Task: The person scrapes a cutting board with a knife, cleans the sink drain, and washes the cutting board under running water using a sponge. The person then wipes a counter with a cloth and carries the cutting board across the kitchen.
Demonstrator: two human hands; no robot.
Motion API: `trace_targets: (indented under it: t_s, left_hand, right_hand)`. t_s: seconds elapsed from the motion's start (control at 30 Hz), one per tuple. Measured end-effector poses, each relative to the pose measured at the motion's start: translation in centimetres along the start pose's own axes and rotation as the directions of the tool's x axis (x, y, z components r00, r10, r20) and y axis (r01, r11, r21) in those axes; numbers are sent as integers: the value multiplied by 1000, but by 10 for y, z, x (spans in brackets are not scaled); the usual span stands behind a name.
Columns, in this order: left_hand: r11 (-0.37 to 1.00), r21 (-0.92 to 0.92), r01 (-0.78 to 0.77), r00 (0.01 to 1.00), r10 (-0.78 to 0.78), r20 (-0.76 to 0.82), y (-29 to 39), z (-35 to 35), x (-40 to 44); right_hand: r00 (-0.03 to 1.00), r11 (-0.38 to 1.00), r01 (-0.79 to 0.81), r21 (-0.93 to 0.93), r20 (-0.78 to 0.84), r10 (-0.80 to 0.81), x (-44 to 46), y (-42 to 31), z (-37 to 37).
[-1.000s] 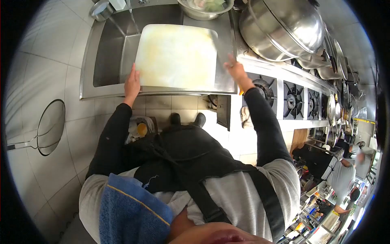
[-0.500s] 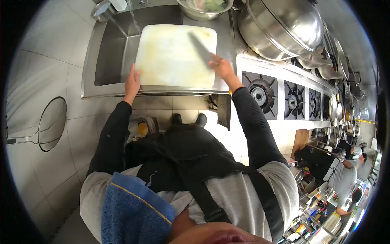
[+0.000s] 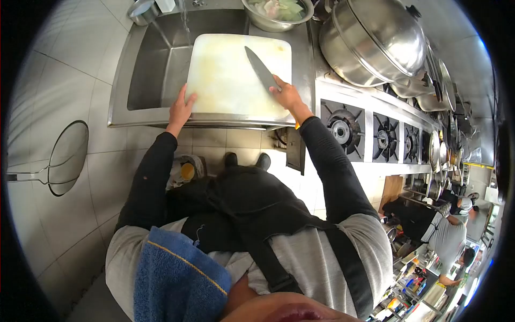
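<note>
A white cutting board (image 3: 230,80) with yellowish stains lies over the right part of the steel sink (image 3: 161,75) and its drainboard. My left hand (image 3: 181,107) is at the board's near left corner, thumb over the edge and fingers along the side; the undersides of the fingers are hidden. In my right hand (image 3: 287,96) is a kitchen knife (image 3: 258,67), gripped by its handle. Its wide grey blade points away and to the left, above or on the board; I cannot tell whether it touches.
Water runs from a tap (image 3: 185,19) into the sink. A metal bowl (image 3: 276,22) of pale cut vegetables stands behind the board. Right are a big lidded steel pot (image 3: 370,43) and gas burners (image 3: 340,131). A strainer (image 3: 68,158) hangs left. Co-workers (image 3: 450,236) stand far right.
The knife, blurred before, is now sharp, its blade slightly lower and tilted more steeply. My left hand has shifted a little right, its thumb now over the board's edge. The view has shifted slightly.
</note>
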State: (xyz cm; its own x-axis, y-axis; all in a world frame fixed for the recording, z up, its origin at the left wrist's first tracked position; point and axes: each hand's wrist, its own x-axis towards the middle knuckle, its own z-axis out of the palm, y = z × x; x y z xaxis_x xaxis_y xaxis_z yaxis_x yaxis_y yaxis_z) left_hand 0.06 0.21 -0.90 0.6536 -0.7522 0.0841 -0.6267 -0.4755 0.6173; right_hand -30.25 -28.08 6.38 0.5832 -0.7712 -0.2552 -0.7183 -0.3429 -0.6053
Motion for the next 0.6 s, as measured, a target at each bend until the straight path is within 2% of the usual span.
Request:
trace_targets:
  t_s: [0.03,0.1,0.13,0.17,0.2,0.23,0.27,0.33,0.37,0.4,0.47,0.5,0.53,0.57,0.6]
  left_hand:
    - [1000,-9,-4,1000,4,11,2,-2,-2]
    - [1000,-21,-1,1000,2,26,7,-10,2]
    - [1000,-28,14,999,-13,37,12,-12,0]
    - [999,-36,31,998,-29,50,17,-14,-1]
    - [997,-70,30,998,-26,59,21,-17,0]
    - [994,-101,32,997,-25,72,24,-20,-3]
    - [991,-130,35,996,-25,84,25,-22,-5]
    - [991,-123,44,995,-33,90,29,-22,-6]
    - [991,-122,48,995,-37,92,27,-23,-5]
    - [994,-111,11,998,-5,58,23,-21,-3]
    - [995,-86,-58,998,58,3,15,-13,-3]
    - [993,-120,-16,999,20,36,19,-15,-5]
    - [988,-149,25,998,-15,69,25,-18,-5]
    - [983,-173,64,994,-47,99,29,-24,-5]
    - [991,-129,34,996,-24,81,28,-26,-3]
  right_hand:
    - [1000,999,28,-17,1,-28,-7,-11,-3]
    - [970,946,-241,215,78,229,-12,-31,-41]
    - [937,874,-333,354,25,347,0,-16,-33]
    - [980,978,-121,172,-134,145,15,-2,-9]
    - [966,996,80,-44,-245,-88,32,13,27]
    - [898,930,249,-271,-294,-327,38,15,52]
    - [880,882,276,-381,-270,-392,36,1,66]
    - [993,999,36,-16,-113,-37,16,-37,23]
    - [993,982,-121,144,16,120,10,-47,3]
    - [977,948,-197,249,-32,211,17,-32,0]
    - [989,1000,-14,19,-147,16,37,-11,35]
    - [979,992,70,-101,-183,-88,34,-19,41]
    - [986,985,102,-138,-117,-119,33,-27,43]
    - [997,999,10,-40,-79,-14,32,-30,34]
    - [996,995,-80,52,-35,82,28,-39,14]
